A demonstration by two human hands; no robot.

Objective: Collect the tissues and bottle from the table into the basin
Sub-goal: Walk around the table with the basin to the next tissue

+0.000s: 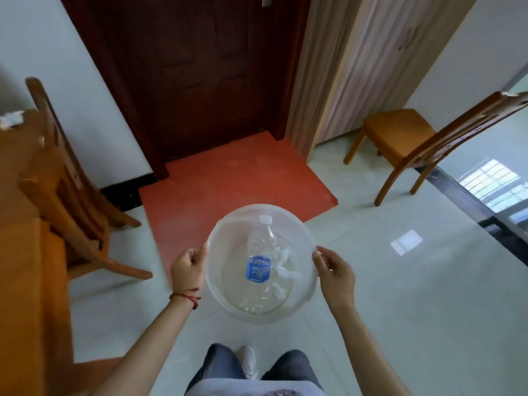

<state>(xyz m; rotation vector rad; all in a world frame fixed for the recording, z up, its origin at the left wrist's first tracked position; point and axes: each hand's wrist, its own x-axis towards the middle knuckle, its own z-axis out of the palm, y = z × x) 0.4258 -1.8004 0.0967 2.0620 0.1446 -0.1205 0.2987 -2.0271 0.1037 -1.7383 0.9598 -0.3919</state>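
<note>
I carry the round translucent plastic basin (261,314) over the pale tiled floor (400,295), away from the orange wooden tabletop (20,172) at the left. The clear plastic bottle with the blue label (258,267) lies inside, crumpled white tissues (283,260) touching it. My left hand (188,267) has its grip pinching the rim, and my right hand (335,271) likewise. I judge collecting done; I should keep the basin level so the bottle cannot roll.
</note>
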